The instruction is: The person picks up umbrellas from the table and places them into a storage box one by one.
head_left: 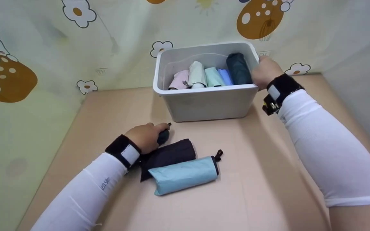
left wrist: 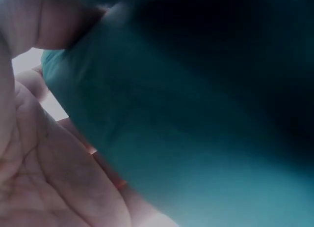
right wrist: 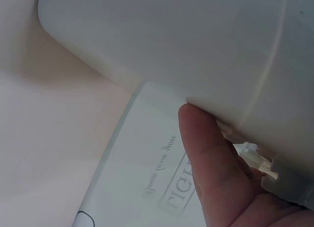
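My left hand point(head_left: 145, 137) grips a dark green folded umbrella point(head_left: 163, 137) low over the table, its dark strap end poking out past the fingers. Close up in the left wrist view, the umbrella's green cloth point(left wrist: 122, 114) fills most of the picture. Just below that hand lie a black folded umbrella point(head_left: 172, 155) and a light blue one point(head_left: 186, 175), side by side and partly overlapping. At the right end of a grey plastic bin point(head_left: 207, 104), my right hand point(head_left: 266, 72) holds the rim, with the thumb point(right wrist: 203, 143) against the outer wall in the right wrist view.
Inside the bin, a pink umbrella point(head_left: 180, 79), a cream one point(head_left: 197, 73), a mint one point(head_left: 214, 77), a blue one point(head_left: 225, 77) and a dark green one point(head_left: 238, 69) stand in a row. A patterned curtain point(head_left: 124, 41) borders the tan table point(head_left: 223, 205) behind and at the left.
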Motion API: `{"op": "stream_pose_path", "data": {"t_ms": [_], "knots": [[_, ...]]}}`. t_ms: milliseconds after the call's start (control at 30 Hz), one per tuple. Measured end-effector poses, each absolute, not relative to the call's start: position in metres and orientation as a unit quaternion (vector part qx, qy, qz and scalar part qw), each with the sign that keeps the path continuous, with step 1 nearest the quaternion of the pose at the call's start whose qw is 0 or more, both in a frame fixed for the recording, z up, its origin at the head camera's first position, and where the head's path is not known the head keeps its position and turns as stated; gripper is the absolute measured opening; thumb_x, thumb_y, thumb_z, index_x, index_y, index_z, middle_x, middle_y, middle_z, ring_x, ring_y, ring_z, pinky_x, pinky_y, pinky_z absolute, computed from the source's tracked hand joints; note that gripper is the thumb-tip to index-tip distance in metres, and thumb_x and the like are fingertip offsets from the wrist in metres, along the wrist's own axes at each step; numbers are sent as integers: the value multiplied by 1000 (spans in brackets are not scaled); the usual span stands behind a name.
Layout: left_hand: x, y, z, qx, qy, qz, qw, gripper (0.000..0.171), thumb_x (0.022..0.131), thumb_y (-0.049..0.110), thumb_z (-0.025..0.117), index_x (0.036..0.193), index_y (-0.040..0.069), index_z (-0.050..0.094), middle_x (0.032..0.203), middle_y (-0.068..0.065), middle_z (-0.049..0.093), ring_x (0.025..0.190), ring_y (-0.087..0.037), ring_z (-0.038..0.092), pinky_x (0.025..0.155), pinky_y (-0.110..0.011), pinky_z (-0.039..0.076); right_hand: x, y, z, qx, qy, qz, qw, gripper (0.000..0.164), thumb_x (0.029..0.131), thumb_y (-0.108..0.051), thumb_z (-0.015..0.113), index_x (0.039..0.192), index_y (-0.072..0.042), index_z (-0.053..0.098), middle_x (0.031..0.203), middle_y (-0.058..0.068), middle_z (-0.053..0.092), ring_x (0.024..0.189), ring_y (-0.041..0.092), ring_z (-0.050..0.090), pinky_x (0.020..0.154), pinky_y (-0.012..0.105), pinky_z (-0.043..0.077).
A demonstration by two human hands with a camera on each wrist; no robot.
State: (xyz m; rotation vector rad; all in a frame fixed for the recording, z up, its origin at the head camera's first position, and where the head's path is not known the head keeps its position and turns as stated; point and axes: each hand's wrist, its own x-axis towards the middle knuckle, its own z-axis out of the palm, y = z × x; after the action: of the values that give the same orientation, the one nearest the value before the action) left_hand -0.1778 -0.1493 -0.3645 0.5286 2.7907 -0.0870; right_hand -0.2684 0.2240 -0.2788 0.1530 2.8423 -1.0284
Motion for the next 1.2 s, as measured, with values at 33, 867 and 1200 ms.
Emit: {"op": "stream_pose_path", "data": {"t_ms": [33,867,1200], "knots": [[-177,-149,-364,183,971,-28,149,63,81,22,62,137,35,35,101,-13,59,72,-25,56,64,-39,47,-268,224,-279,50,938,-339,58,51,88,-9,40,138,-3,35,120,21,53,101,34,53,67,40,54],[-177,-156,-353,217,974,34,62,20,89,22,55,108,17,51,96,-6,54,88,-26,52,76,-39,46,-268,224,-277,62,927,-363,70,52,90,-9,36,142,-3,27,126,23,48,104,36,53,61,39,56],[-174,-163,-317,223,974,39,16,22,80,14,63,101,16,57,94,-7,54,87,-25,52,76,-39,46,-267,223,-277,67,928,-359,75,53,91,-9,37,142,-4,25,127,22,47,106,37,52,63,40,56]]}}
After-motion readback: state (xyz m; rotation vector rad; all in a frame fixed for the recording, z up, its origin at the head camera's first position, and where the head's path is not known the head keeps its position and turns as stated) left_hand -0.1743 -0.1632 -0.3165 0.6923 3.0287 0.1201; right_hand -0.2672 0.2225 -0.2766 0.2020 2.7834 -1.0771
